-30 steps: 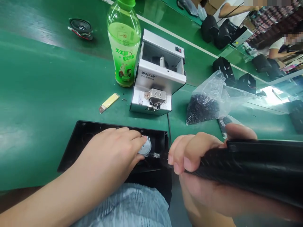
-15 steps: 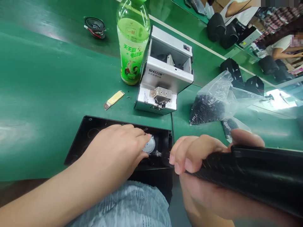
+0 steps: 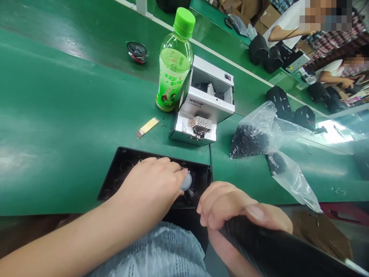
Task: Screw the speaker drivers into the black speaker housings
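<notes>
The tabletop (image 3: 72,134) is carrying the black case (image 3: 119,157), long axis running left to right; the right hand's grip (image 3: 226,204) is wrapping the black tool (image 3: 271,246), likely stiff, pointing up-left; inside the case, the left hand's grip (image 3: 157,181) is pinching the round part (image 3: 188,181), likely hard and smooth, best held by its rim.

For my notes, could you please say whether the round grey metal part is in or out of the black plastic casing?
In: the grey part shows inside the casing, the left hand touching it.
</notes>
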Demonstrator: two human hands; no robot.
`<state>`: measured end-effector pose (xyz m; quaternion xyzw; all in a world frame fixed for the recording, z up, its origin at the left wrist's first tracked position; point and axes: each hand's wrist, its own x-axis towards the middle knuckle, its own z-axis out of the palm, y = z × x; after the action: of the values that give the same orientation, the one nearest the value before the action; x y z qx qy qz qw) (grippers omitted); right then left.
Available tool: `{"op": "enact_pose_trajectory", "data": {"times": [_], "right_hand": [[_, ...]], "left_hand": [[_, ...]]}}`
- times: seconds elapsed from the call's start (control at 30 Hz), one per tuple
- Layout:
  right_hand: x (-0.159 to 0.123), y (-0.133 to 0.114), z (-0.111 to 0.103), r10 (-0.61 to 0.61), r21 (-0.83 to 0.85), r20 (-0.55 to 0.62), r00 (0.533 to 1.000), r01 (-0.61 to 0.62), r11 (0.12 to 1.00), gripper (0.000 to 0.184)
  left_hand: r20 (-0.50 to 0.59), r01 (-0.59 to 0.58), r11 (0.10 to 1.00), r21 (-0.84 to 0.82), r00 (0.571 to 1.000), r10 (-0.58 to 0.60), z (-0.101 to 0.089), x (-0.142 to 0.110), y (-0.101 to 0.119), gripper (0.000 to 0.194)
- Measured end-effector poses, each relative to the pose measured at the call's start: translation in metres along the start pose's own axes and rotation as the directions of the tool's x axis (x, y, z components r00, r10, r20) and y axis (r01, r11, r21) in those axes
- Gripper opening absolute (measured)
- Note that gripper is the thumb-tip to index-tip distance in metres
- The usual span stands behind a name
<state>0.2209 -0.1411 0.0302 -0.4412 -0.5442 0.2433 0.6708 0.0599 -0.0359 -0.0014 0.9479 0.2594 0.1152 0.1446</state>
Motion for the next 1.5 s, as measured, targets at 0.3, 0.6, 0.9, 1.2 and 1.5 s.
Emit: {"op": "enact_pose_trajectory", "data": {"times": [0.3,0.6,0.9,1.2,1.5], "right_hand": [[-0.004,0.004,0.012,-0.034,-0.009,-0.091,0.995,0.034,0.999,0.038],[0.055,-0.016,-0.006,0.108,0.200,-0.218,0.970,-0.064,0.978,0.063],[0.169,0.041,0.019,-0.126,0.198,-0.173,0.977,0.160,0.967,0.057],[0.168,0.045,0.020,-0.023,0.112,-0.159,0.987,0.041,0.993,0.075],[0.154,0.046,0.019,-0.028,0.122,-0.109,0.994,0.041,0.992,0.069]], "left_hand": [[0.043,0.021,1.000,-0.007,0.999,-0.021,0.001,0.001,0.000,0.034],[0.138,0.024,1.000,-0.008,0.990,-0.023,0.000,0.003,-0.001,0.030],[0.077,-0.019,0.998,0.057,0.997,0.015,0.000,0.017,0.000,0.021],[-0.266,-0.119,0.984,0.129,0.952,0.150,0.011,-0.040,0.001,0.040],[-0.304,-0.084,0.978,0.191,0.942,0.140,0.020,-0.039,0.010,0.046]]}}
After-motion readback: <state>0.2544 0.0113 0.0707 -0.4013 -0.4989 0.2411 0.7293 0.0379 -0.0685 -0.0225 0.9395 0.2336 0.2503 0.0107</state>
